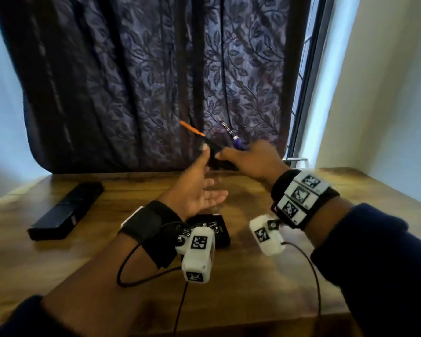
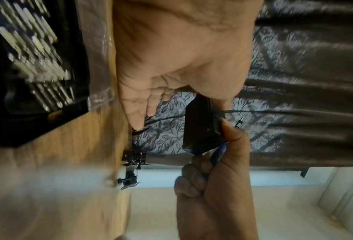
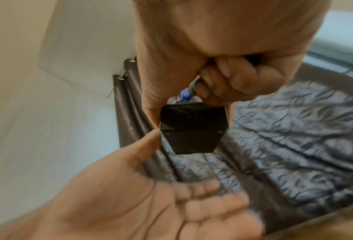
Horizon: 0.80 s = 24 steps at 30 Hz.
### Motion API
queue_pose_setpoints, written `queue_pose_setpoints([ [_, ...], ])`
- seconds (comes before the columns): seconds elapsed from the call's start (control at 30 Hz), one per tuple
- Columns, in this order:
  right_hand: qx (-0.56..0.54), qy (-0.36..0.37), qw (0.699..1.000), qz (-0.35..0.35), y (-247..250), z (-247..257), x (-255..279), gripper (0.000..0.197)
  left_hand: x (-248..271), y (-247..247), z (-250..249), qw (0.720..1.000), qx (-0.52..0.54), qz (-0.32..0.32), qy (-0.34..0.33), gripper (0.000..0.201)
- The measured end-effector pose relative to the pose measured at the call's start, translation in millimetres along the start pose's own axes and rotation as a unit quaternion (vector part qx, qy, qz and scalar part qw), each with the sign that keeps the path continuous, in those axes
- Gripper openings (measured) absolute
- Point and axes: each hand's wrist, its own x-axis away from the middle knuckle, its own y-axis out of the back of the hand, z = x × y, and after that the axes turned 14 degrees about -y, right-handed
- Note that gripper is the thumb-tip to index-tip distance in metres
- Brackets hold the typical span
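Observation:
My right hand [image 1: 248, 161] is raised above the far edge of the table. Thumb and forefinger pinch a small black box [image 1: 216, 155] [image 2: 202, 129] [image 3: 192, 129], and the other fingers curl round a blue-handled screwdriver [image 1: 232, 136] [image 3: 185, 95] that points up and away. An orange strip [image 1: 191, 128] sticks out past the box to the upper left. My left hand [image 1: 199, 190] [image 3: 151, 203] lies palm up just below, fingers straight, its thumb tip touching the box's left corner.
An open black case of screwdriver bits [image 1: 213, 231] [image 2: 27, 65] lies on the wooden table [image 1: 253, 288] under my left wrist. A long black case [image 1: 66, 210] lies at the left. A dark leaf-patterned curtain [image 1: 156, 69] hangs right behind the table.

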Motion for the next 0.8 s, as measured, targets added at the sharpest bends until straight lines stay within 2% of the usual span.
queue_pose_setpoints([
  [0.1,-0.042,0.01,0.996,0.08,-40.2,6.4,21.2,0.057,5.7,26.7,-13.7,0.998,0.056,0.006,-0.041,0.082],
  [0.17,-0.073,0.022,0.986,0.148,-58.8,9.3,31.0,0.046,6.7,43.9,-20.9,0.995,0.091,-0.002,-0.042,0.072],
  [0.27,-0.158,0.019,0.948,0.275,-72.6,5.9,34.5,0.041,4.9,70.4,-24.3,0.992,0.115,-0.028,-0.046,0.068],
  [0.33,-0.21,-0.002,0.927,0.312,-82.8,-2.1,29.7,0.037,1.1,88.5,-19.5,0.989,0.134,-0.037,-0.045,0.071],
  [0.43,-0.348,-0.06,0.889,0.292,-98.5,-22.2,9.0,0.029,-5.7,102.7,-6.9,0.994,0.1,-0.042,-0.028,0.084],
  [0.47,-0.371,-0.056,0.885,0.275,-100.9,-28.2,2.1,0.023,-8.2,104.6,-3.1,0.996,0.077,-0.036,-0.026,0.089],
  [0.57,-0.317,0.043,0.923,0.214,-106.0,-36.8,-9.1,0.012,-14.4,108.0,4.2,0.998,0.056,0.005,-0.04,0.089],
  [0.67,-0.258,0.139,0.941,0.17,-102.4,-36.1,-7.2,0.007,-17.8,111.0,4.7,0.996,0.068,0.005,-0.06,0.087],
  [0.8,-0.194,0.247,0.948,0.057,-92.9,-33.0,1.9,0.018,-21.7,116.4,2.2,0.994,0.063,-0.034,-0.077,0.108],
])
